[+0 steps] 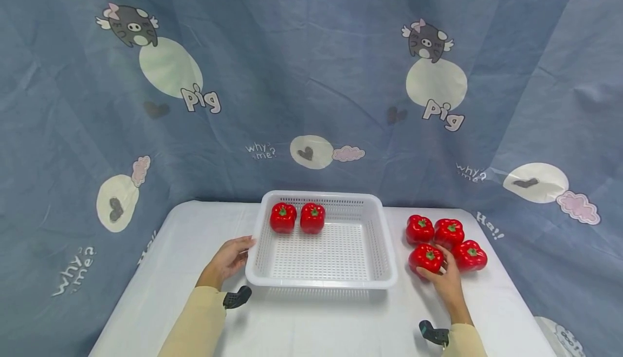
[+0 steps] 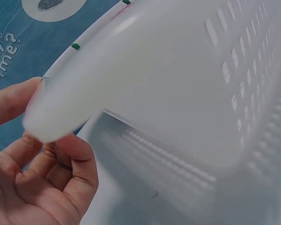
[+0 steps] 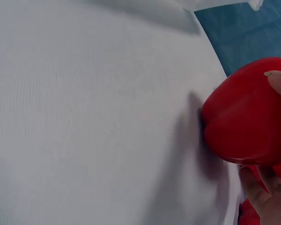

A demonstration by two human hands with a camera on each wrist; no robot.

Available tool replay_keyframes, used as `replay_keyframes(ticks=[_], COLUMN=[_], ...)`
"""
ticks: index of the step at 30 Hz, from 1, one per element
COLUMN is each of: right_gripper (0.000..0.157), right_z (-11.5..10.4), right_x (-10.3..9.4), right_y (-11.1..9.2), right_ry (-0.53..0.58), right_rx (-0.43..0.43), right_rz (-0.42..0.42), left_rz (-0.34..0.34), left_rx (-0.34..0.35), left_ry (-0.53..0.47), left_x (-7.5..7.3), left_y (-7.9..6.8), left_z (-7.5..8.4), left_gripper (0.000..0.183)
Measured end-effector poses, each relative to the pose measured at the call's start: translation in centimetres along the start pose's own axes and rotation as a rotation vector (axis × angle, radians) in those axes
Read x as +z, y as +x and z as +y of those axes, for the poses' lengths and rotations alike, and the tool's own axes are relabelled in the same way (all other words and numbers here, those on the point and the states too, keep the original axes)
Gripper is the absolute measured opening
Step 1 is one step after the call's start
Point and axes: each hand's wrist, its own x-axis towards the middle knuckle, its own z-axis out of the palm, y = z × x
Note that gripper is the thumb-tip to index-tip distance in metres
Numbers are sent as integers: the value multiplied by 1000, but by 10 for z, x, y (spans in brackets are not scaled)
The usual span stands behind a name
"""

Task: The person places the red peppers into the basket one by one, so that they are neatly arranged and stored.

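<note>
A white perforated plastic basket (image 1: pixel 321 283) stands mid-table in the head view, with two red bell peppers (image 1: pixel 283 218) along its back wall. My left hand (image 1: pixel 230 259) pinches the basket's left rim; in the left wrist view the thumb and fingers (image 2: pixel 79 152) lie on opposite sides of that rim. Over at the right, my right hand (image 1: pixel 450 280) holds a red bell pepper with a green stem (image 1: pixel 423 259), thumb on one side and fingers on the other. The right wrist view shows this pepper (image 3: pixel 248 117) large, with a shadow on the table beside it.
Three more red bell peppers (image 1: pixel 419 229) sit close behind and beside the held one. The table (image 1: pixel 321 324) has a white cover. Behind it hangs a blue printed curtain (image 1: pixel 311 65), which also runs down both sides.
</note>
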Motion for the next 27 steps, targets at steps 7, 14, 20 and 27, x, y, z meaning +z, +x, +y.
replay_keyframes(ticks=[7,14,20,27], right_gripper=[93,94,94,99], right_z=[-3,-15,-29,-45], right_x=[0,1,-3,1], right_y=[0,-2,-4,-4], right_ry=[10,13,6,55], right_rx=[1,0,-22,-53], right_rz=[8,-17,-24,9], left_rz=[-22,-12,-5,13], left_rx=[-3,2,-19,-22], left_ry=[17,76,62,87], left_x=[1,1,2,0], left_y=[-1,-3,-3,-1], left_z=[1,3,4,4], left_gripper=[53,50,51,51])
